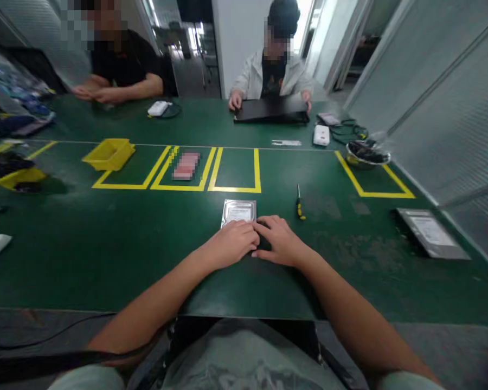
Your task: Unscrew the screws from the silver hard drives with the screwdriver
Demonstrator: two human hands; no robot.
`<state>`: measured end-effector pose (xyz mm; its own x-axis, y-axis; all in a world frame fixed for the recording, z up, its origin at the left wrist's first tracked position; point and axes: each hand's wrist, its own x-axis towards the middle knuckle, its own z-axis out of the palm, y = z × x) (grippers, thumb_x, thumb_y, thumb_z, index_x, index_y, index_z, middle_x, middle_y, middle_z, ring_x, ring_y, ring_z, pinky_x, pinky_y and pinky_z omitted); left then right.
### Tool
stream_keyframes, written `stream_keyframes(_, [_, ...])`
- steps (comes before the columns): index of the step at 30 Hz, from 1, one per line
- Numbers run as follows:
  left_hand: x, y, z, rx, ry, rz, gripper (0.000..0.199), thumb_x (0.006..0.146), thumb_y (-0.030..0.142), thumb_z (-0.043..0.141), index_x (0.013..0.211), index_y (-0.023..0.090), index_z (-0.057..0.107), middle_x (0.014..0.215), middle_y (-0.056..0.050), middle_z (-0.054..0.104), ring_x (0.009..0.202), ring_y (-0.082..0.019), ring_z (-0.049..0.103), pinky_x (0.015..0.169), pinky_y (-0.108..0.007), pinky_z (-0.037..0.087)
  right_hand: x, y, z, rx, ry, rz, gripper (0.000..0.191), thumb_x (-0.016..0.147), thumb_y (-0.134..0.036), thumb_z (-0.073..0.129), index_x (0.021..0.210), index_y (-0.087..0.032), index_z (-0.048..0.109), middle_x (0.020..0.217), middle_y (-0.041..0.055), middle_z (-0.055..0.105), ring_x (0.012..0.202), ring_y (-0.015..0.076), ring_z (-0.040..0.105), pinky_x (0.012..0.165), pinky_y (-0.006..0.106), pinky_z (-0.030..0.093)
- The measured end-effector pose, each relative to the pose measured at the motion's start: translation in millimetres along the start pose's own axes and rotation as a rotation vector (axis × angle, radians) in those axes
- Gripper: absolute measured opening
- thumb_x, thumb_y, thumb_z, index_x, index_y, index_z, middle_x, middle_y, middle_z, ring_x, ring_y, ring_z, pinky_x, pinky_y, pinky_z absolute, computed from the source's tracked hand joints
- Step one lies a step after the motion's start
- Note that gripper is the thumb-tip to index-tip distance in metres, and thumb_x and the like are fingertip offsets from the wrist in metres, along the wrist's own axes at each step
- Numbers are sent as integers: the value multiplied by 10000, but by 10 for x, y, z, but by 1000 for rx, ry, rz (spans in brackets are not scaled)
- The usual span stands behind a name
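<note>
A silver hard drive (238, 209) with a pale label lies flat on the green table in front of me. My left hand (236, 241) rests over its near end, fingers bent and together, hiding that part of the drive. At the drive's near right corner is my right hand (280, 241). Its thumb and fingers are spread apart, the forefinger reaching to the left hand's fingers. Between the two hands is a dark gap; I cannot make out any small item there. A black-and-yellow screwdriver (299, 206) lies beyond my right hand, its shaft pointing away.
A yellow bin (110, 154) and a blurred pinkish item (186, 166) lie near yellow-taped frames. Another silver drive (431, 233) is at right, near a bowl of dark parts (368, 154). Opposite, one person (124, 65) sits; another holds a black panel (270, 110).
</note>
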<state>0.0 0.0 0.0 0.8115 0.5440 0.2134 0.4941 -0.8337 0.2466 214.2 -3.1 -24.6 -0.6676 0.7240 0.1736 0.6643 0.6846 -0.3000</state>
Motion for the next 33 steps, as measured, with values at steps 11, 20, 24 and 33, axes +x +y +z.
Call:
stream_keyframes(11, [20, 58, -23, 77, -44, -32, 109, 927, 258, 591, 906, 162, 638, 978, -72, 651, 943, -228, 574, 834, -366, 434, 7, 20, -55, 14, -6, -4, 762, 818, -607, 636, 1443, -209, 457, 1343, 161, 511, 1192, 338, 439, 982, 495, 385])
stream_keyframes(20, [30, 96, -18, 175, -25, -27, 103, 904, 257, 618, 886, 158, 643, 966, -73, 662, 938, -235, 586, 806, -371, 431, 11, 10, -71, 13, -11, -4, 784, 824, -588, 638, 1476, -211, 421, 1334, 158, 516, 1186, 332, 444, 980, 493, 388])
stream_keyframes(24, [37, 100, -24, 155, -30, -50, 122, 914, 261, 604, 871, 162, 661, 955, -67, 674, 921, -226, 591, 791, -364, 428, 7, 6, -78, 10, -13, -1, 771, 828, -586, 632, 1467, -203, 432, 1340, 160, 513, 1193, 332, 440, 986, 490, 385])
stream_keyframes(33, [27, 53, 14, -8, -12, -124, 106, 896, 274, 634, 848, 196, 686, 912, -30, 688, 905, -202, 595, 835, -342, 438, 9, -4, -72, -4, -17, 1, 767, 826, -608, 625, 1447, -191, 454, 1342, 168, 513, 1197, 337, 437, 990, 497, 383])
